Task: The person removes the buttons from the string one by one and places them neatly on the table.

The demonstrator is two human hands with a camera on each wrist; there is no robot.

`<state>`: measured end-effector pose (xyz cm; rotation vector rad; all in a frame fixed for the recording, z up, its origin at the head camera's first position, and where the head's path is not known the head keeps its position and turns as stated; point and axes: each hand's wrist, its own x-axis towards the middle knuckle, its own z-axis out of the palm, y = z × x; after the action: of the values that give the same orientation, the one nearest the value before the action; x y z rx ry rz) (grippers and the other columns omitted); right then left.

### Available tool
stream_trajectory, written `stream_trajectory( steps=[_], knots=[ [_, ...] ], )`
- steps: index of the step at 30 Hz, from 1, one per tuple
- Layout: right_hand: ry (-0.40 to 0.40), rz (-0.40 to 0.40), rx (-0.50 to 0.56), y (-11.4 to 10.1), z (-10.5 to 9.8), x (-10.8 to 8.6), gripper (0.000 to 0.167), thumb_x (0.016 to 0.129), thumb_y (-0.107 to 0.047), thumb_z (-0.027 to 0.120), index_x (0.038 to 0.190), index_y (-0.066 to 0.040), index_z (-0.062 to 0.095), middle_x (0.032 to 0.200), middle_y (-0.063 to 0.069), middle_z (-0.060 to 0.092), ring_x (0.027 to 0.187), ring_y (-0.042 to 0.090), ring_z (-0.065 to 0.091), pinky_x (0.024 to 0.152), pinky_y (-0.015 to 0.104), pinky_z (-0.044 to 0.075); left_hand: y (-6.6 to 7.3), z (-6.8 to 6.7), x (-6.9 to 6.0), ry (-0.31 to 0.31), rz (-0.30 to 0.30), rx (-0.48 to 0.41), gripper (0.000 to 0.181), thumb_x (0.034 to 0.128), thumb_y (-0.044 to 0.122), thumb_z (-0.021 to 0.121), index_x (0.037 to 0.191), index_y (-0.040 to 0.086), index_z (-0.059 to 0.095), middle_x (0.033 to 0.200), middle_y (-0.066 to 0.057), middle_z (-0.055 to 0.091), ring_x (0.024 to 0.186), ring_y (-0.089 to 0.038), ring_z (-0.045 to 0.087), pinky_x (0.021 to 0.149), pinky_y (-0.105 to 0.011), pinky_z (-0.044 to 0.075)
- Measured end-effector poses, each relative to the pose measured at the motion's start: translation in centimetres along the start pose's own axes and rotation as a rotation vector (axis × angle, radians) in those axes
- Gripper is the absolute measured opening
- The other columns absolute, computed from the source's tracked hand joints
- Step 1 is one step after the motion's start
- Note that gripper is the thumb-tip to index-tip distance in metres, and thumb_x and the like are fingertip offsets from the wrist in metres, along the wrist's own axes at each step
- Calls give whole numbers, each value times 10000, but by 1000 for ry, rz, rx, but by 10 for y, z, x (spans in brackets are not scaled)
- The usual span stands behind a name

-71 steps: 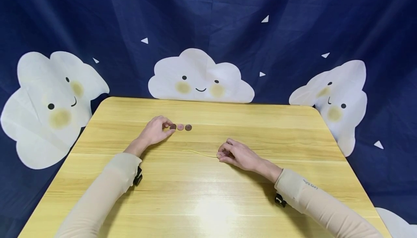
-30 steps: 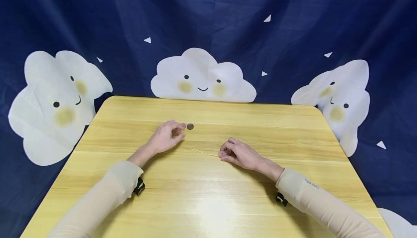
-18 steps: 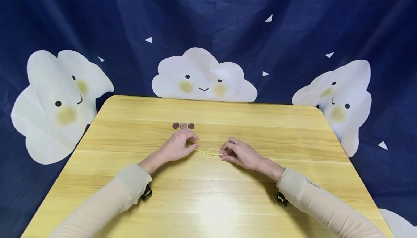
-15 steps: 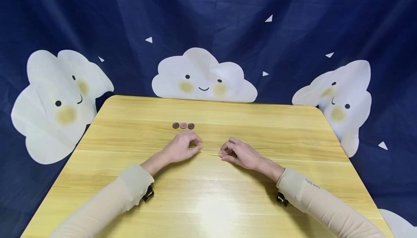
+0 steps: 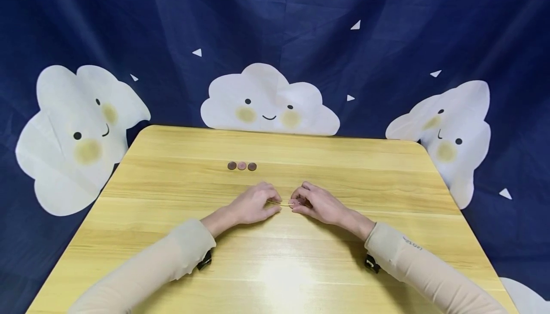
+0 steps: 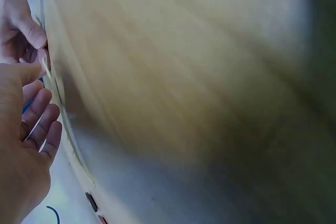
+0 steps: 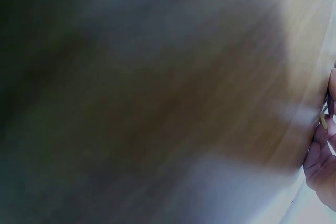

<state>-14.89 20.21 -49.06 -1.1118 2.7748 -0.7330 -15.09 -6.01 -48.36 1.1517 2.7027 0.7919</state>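
Note:
In the head view my right hand (image 5: 321,204) holds a pinkish button (image 5: 293,203) between thumb and fingers, over the middle of the table. A thin yellow cord (image 5: 285,204) runs left from that button. My left hand (image 5: 254,204) pinches the cord close to the button, thumb and forefinger together. In the left wrist view the cord (image 6: 70,137) trails past my left hand's loosely bent other fingers. Whether the cord passes fully through a buttonhole is too small to tell. The right wrist view shows only part of the hands at its edge.
Behind my left hand three buttons lie in a row: a dark brown one (image 5: 232,165), a pink one (image 5: 242,165) and another dark brown one (image 5: 252,166). The wooden table (image 5: 343,161) ends at a blue curtain (image 5: 172,8) printed with clouds.
My left hand has left the row of buttons, come forward and right to the cord, and slid along it towards the button. My right hand has stayed in place with its button.

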Motion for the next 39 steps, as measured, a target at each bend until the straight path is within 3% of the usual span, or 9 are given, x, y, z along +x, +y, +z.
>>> stream_trajectory(
  steps=[8,21,34,39],
  knots=[
    [-9,7,2,0,0,0,212,982,-302,757,1141,-169,712,1050,-32,648,849,64,567,742,213,515,3,10,6,-15,30,38,197,967,254,757,1097,107,772,1103,-18,748,1087,-186,654,1005,-365,561],
    [-21,29,-2,-2,-4,0,228,982,-311,762,1148,-166,706,1010,-33,620,823,62,515,712,202,469,3,14,14,-11,23,70,61,990,186,729,943,159,756,935,53,692,914,-108,578,823,-261,524],
    [-44,78,1,-2,-10,-4,320,930,-393,810,1168,-199,720,977,-52,582,795,84,514,685,205,438,1,15,14,-13,35,90,73,995,187,718,929,157,729,943,51,690,938,-115,603,859,-278,547],
    [-40,95,-4,0,-13,-6,348,921,-376,821,1181,-165,727,1000,-47,608,810,69,512,701,208,451,0,16,14,-12,28,89,73,995,185,717,928,157,725,942,52,683,930,-110,595,841,-270,542]
  ],
)
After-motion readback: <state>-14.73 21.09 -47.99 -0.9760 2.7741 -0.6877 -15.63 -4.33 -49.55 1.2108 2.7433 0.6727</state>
